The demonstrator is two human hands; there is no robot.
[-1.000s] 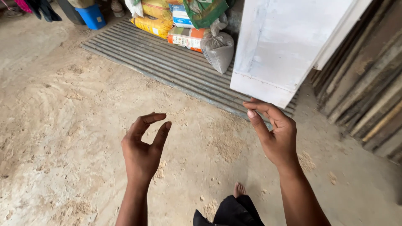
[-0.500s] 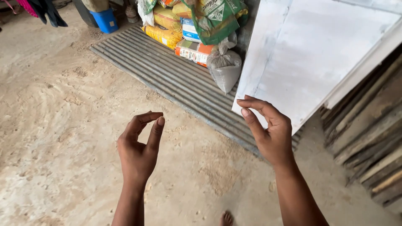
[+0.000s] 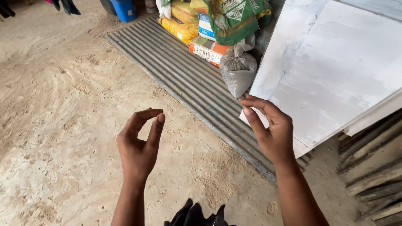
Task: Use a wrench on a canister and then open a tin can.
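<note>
Both my hands are raised in front of me and hold nothing. My left hand point(image 3: 138, 146) hangs over the sandy floor point(image 3: 63, 125), fingers curled and apart. My right hand point(image 3: 272, 132) is also curled, with thumb and fingers spread, and sits right at the lower left corner of a large white painted panel point(image 3: 335, 71). The panel leans tilted at the right. I cannot tell whether the fingertips touch its edge.
A corrugated metal sheet point(image 3: 188, 79) lies on the floor ahead, with a grey tied bag point(image 3: 238, 73) and stacked coloured sacks point(image 3: 201, 25) behind it. A blue bucket point(image 3: 124, 9) stands at the back. Wooden planks point(image 3: 372, 175) lean at the right. Dark cloth point(image 3: 197, 215) shows below.
The view has moved closer to the white panel, which now looks larger and more tilted. Both hands keep almost the same curled pose. The bare foot has dropped out of sight.
</note>
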